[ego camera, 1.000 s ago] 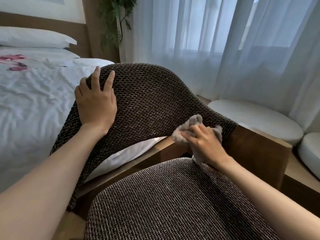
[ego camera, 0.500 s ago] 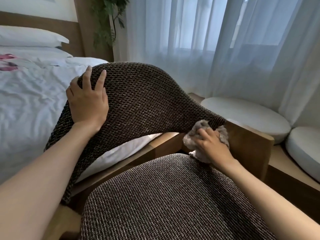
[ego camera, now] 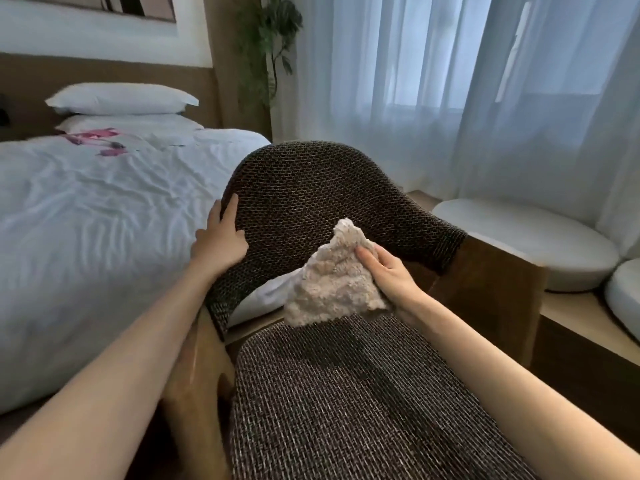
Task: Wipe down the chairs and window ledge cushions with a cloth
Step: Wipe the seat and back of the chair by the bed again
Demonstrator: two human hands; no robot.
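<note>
1. Two hands are at work on the dark brown woven chair (ego camera: 311, 195). The right hand (ego camera: 388, 271) grips a fluffy beige cloth (ego camera: 332, 282), thumb across its front and fingers hidden behind it. The left hand (ego camera: 220, 242) lies open on the left edge of the backrest, fingers fairly straight.
2. The cloth is held up in front of the lower middle of the backrest, above the rear of the woven seat (ego camera: 346, 393). Whether it touches the backrest I cannot tell.
3. It hangs as a rough triangle: the peak points up toward the backrest's top, and the broad ragged edge hangs down just over the seat. Its long axis is close to upright, leaning slightly left at the bottom.
4. A second ago the cloth was a tight wad pressed low at the backrest's right end, beside the wooden chair arm (ego camera: 495, 282) — it is now raised, further left and spread wider.
5. The left hand has slid from the backrest's upper face down to its side edge.
6. Round white ledge cushions (ego camera: 526, 237) sit to the right, a white bed (ego camera: 86, 237) to the left.
</note>
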